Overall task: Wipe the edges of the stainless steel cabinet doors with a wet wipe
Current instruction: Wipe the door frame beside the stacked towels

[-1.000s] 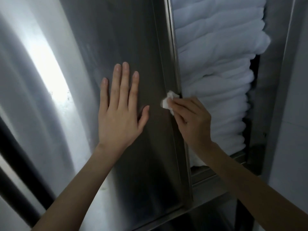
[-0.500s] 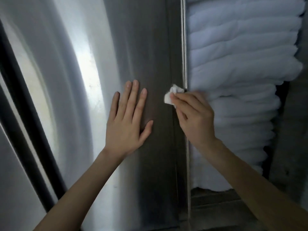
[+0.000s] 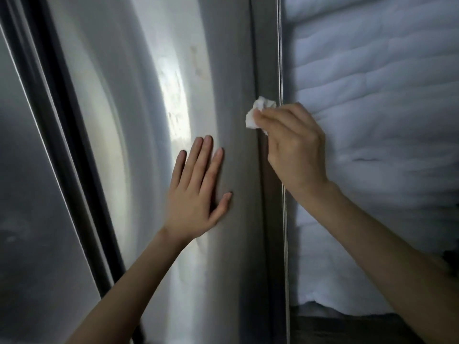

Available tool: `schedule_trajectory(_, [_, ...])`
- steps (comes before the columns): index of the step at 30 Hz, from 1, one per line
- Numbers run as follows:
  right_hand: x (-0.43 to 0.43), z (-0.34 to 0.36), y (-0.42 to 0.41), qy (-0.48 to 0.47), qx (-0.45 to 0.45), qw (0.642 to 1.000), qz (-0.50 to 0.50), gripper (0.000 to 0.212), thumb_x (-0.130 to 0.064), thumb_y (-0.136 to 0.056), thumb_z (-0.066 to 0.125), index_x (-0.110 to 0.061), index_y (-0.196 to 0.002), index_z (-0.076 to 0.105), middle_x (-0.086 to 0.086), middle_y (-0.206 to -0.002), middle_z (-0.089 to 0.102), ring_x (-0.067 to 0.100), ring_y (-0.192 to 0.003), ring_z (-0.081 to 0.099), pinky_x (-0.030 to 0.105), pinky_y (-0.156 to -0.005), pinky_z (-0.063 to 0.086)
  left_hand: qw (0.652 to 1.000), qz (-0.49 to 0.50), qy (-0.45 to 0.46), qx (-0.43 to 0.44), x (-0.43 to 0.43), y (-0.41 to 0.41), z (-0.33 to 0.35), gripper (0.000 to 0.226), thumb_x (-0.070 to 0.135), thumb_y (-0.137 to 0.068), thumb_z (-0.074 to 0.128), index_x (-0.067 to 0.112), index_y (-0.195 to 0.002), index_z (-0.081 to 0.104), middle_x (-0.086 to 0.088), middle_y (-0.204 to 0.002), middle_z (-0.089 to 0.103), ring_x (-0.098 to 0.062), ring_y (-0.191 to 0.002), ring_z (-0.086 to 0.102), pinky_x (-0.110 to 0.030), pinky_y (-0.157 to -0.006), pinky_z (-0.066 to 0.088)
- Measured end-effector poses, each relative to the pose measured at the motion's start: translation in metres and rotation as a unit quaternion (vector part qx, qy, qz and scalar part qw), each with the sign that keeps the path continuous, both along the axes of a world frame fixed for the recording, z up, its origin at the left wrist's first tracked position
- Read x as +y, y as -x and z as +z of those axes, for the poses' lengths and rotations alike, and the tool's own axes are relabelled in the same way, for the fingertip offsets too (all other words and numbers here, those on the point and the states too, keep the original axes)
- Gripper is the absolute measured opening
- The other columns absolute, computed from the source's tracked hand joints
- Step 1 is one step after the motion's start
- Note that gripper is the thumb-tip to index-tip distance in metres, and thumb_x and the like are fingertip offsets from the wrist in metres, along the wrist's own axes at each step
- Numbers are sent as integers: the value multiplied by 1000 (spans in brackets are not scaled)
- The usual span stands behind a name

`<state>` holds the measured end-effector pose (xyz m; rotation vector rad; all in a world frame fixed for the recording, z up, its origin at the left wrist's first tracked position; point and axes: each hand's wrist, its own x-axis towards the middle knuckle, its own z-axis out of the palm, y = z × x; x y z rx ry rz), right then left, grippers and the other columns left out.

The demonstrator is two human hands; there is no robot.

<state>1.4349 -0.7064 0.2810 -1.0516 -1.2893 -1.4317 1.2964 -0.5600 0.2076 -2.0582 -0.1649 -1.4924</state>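
Your right hand [image 3: 295, 147] pinches the crumpled wipe [image 3: 258, 112] against the right edge of the steel door [image 3: 228, 83], your left hand [image 3: 196, 194] lies flat on it, fingers straight, and the open cabinet [image 3: 335, 328] alongside holds stacked white towels [image 3: 372, 120].

White folded linens [image 3: 372, 120] lie stacked in soft layers along the right, above a dark shelf [image 3: 347, 328]. At the far left, a black strip [image 3: 62, 145] slants beside a dull grey metal panel [image 3: 24, 194]. A band of pale light [image 3: 173, 100] glares to the strip's right.
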Motion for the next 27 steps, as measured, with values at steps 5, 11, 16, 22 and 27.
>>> schedule_trajectory(5, [-17,-106,-2,114,-71,991,-10,17,11,-84,60,5,-94,73,16,-94,72,28,-83,69,32,-85,55,1000,17,5,7,3,8,1,70,41,-95,44,7,-152,22,-16,-159,17,-33,-149,15,-48,-120,12])
schedule_trajectory(11, [-10,-54,-14,91,-161,983,-15,16,9,-88,58,5,-91,73,14,-89,72,28,-77,68,34,-74,56,999,19,25,13,-4,14,3,69,37,-95,44,3,-150,23,-21,-157,19,-36,-148,15,-52,-120,12])
schedule_trajectory(16, [-3,-68,-16,57,-146,988,-13,12,5,-85,66,0,-92,75,10,-91,73,25,-79,68,32,-70,44,998,17,63,-2,-12,8,-16,64,30,-97,39,0,-150,20,-23,-156,21,-37,-148,14,-48,-121,10])
schedule_trajectory(22, [-29,-218,-12,214,-152,965,1,28,0,-95,49,-6,-93,76,8,-96,74,20,-85,71,31,-62,34,989,34,140,34,-26,24,-113,63,27,-97,39,1,-150,16,-18,-157,14,-34,-148,11,-48,-121,12])
schedule_trajectory(27, [-25,-224,-13,230,-149,962,10,21,-3,-94,55,-6,-94,75,6,-98,73,21,-86,68,30,-66,33,976,33,212,43,-48,24,-164,63,25,-97,41,2,-150,17,-20,-157,11,-35,-149,9,-45,-122,9])
